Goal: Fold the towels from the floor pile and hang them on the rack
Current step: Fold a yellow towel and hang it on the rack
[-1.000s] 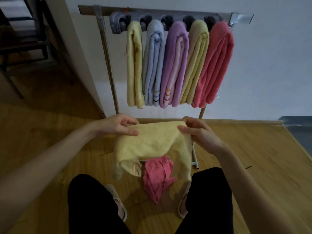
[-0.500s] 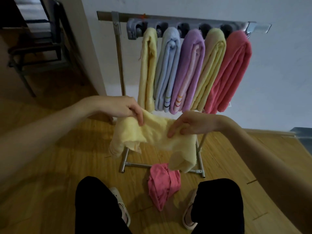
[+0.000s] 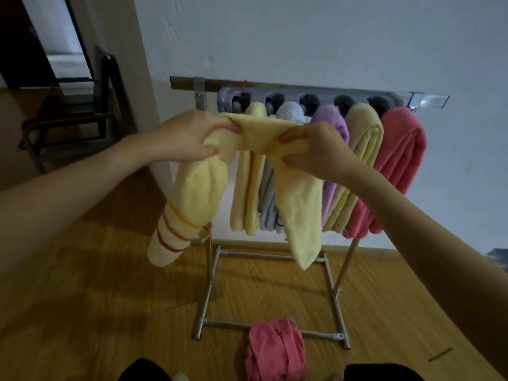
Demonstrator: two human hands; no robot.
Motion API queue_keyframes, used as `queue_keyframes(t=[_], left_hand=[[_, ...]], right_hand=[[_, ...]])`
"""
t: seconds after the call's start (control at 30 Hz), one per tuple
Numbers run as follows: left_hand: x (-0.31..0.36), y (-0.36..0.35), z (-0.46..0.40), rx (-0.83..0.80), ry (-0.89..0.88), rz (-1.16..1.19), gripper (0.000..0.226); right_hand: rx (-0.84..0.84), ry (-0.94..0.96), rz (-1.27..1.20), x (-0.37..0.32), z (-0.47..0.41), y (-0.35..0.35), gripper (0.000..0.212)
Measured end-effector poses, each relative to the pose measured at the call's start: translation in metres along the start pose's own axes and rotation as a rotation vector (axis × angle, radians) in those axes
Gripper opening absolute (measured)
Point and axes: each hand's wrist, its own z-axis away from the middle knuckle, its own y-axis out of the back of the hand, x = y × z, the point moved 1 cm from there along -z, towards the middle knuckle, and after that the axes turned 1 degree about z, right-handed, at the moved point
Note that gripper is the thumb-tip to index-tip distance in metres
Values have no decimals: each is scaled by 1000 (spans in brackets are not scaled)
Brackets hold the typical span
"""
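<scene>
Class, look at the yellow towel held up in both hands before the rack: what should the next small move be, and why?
Probably carry the yellow towel forward to the rack. The left hand and right hand grip its middle, both ends hang down, and five towels already hang there; a pink towel waits on the floor.

Dark chair [image 3: 79,116], perhaps folding, far left.

Both arms reach forward, raised — left hand [image 3: 192,138] and right hand [image 3: 316,149] close together, fingers curled, pinching.
</scene>
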Motion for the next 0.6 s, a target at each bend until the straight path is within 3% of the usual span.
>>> queue_keyframes(t=[0.1, 0.37, 0.6], left_hand=[[-14, 17, -27, 118, -19, -60, 56], [-37, 23, -86, 291, 9, -136, 59], [-33, -17, -107, 426, -34, -203, 34]], right_hand=[[109, -88, 38, 2, -33, 9, 40], [206, -164, 195, 14, -96, -7, 41], [267, -171, 375, 15, -105, -51, 30]])
